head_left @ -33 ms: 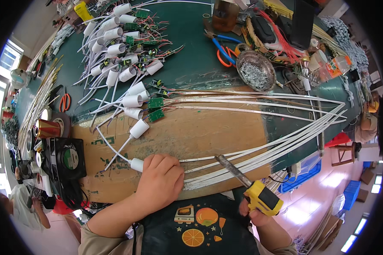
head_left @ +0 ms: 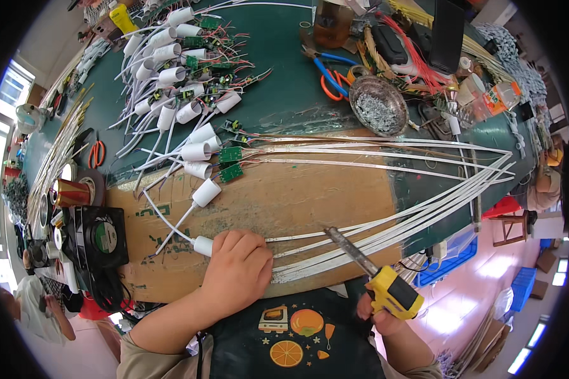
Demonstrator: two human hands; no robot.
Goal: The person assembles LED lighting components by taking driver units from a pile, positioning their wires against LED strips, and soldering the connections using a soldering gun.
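Observation:
My left hand (head_left: pixel 240 264) is closed on the cardboard, its knuckles up. At its left edge lies a white plastic sleeve (head_left: pixel 203 246) with a white cable on it. Whatever sits between these fingers is hidden. From beyond the hand, several long white strips (head_left: pixel 385 235) run to the right. My right hand (head_left: pixel 378 316) grips a yellow and black soldering iron (head_left: pixel 395 294), its metal barrel tilted up and left over the strips. More white sleeves (head_left: pixel 207 191) with cables lie further off, some joined to green circuit boards (head_left: pixel 231 172).
A heap of wired sleeves (head_left: pixel 171 76) lies at the back left. A metal dish (head_left: pixel 379 104) of grey bits, blue-handled pliers (head_left: pixel 325 58) and orange-handled scissors (head_left: pixel 334 85) are at the back right. A black fan (head_left: pixel 100 237) stands left. A co-worker (head_left: pixel 41 309) is at the lower left.
The soldering iron has shifted slightly to the right in my right hand. My left hand has stayed in place.

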